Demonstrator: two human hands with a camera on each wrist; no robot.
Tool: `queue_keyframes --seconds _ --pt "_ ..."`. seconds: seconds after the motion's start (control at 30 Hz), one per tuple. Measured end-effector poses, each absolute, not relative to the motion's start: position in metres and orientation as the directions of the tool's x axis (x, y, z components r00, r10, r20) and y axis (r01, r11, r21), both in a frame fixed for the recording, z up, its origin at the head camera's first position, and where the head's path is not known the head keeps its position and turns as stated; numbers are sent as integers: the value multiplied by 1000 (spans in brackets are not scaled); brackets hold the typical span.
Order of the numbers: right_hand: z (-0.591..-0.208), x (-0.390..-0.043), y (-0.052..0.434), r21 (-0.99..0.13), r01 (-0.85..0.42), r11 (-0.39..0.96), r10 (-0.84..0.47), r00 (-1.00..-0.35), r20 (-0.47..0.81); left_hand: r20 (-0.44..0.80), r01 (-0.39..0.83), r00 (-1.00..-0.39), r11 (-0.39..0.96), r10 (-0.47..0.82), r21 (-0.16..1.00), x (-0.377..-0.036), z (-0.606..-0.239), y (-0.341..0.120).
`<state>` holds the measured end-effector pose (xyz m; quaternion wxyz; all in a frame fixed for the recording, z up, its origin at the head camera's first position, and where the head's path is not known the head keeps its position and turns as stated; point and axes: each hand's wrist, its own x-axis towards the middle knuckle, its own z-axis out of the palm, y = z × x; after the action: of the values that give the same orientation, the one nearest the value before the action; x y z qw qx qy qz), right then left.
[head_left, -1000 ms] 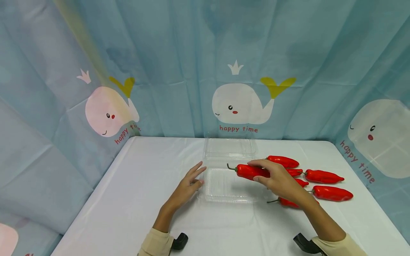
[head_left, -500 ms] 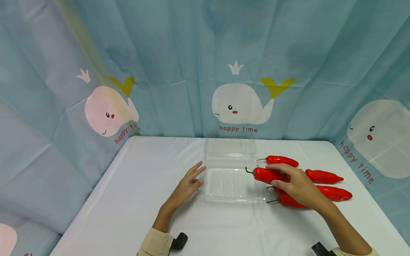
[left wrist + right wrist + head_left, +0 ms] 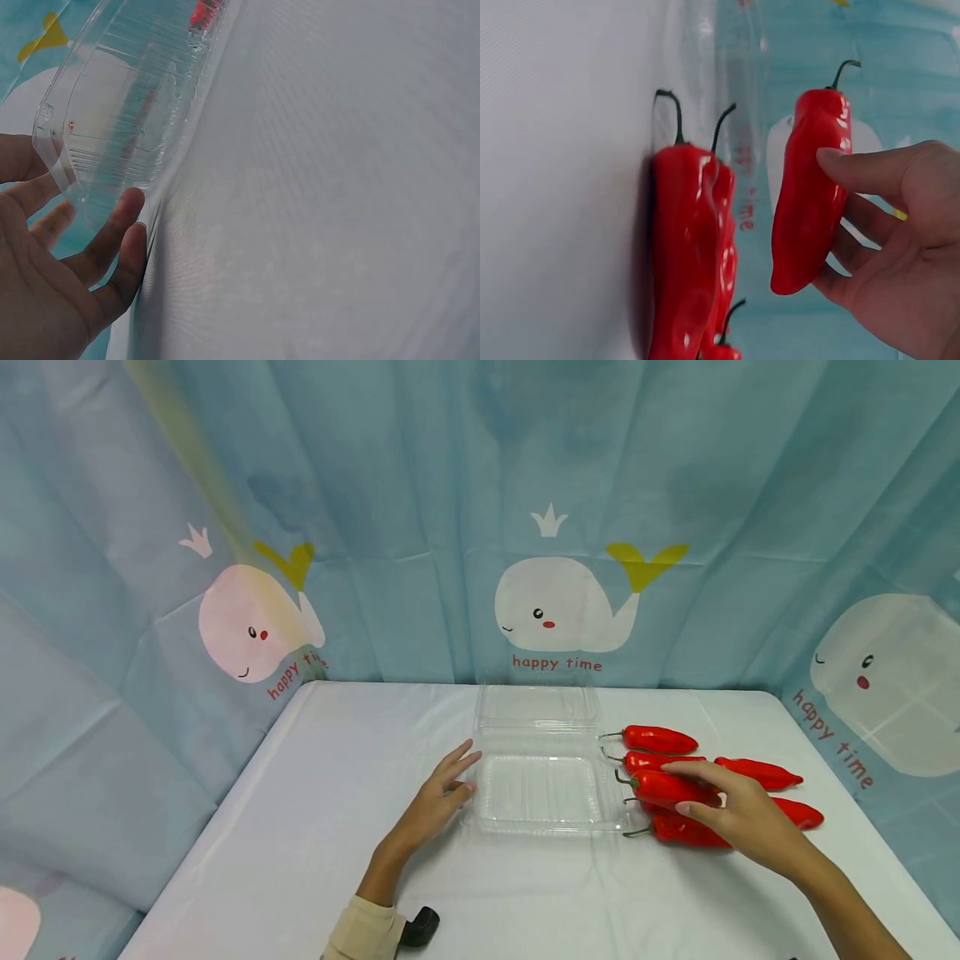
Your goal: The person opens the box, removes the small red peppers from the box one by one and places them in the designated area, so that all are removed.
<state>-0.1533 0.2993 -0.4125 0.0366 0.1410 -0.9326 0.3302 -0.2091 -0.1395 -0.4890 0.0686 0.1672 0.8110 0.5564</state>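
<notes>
An open clear plastic clamshell box [image 3: 551,827] lies on the white table, its lid [image 3: 538,706] folded back and nothing in its tray. My left hand [image 3: 457,777] rests flat on the table, straight fingers touching the box's left edge; the left wrist view shows the hand [image 3: 90,255] beside the box wall [image 3: 127,127]. My right hand [image 3: 678,787] grips a red pepper [image 3: 660,789] between thumb and fingers, just right of the box, stem pointing left. The right wrist view shows the held pepper [image 3: 810,187] above others lying on the table [image 3: 686,247].
Several more red peppers lie right of the box, among them one at the back [image 3: 660,739], one at the front [image 3: 678,831] and one far right [image 3: 757,771]. A blue whale-print curtain [image 3: 555,602] closes off the back and sides.
My right hand has carried the pepper rightward, from above the box's tray to over the pile of peppers. The left hand and the box have not moved.
</notes>
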Motion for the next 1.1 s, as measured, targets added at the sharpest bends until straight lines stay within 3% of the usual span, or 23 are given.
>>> queue_keyframes --seconds 0.4,0.67,1.1 --pt "-428 -132 336 -596 -209 776 -179 -978 109 73 194 -936 331 345 923 -208 -488 -140" --pt "-441 -123 361 -534 -229 814 -142 -970 199 76 195 -936 326 343 925 -209 -489 -139" --pt "-461 -113 391 -458 -181 870 -102 -976 193 72 191 -937 330 341 924 -209 -489 -139"
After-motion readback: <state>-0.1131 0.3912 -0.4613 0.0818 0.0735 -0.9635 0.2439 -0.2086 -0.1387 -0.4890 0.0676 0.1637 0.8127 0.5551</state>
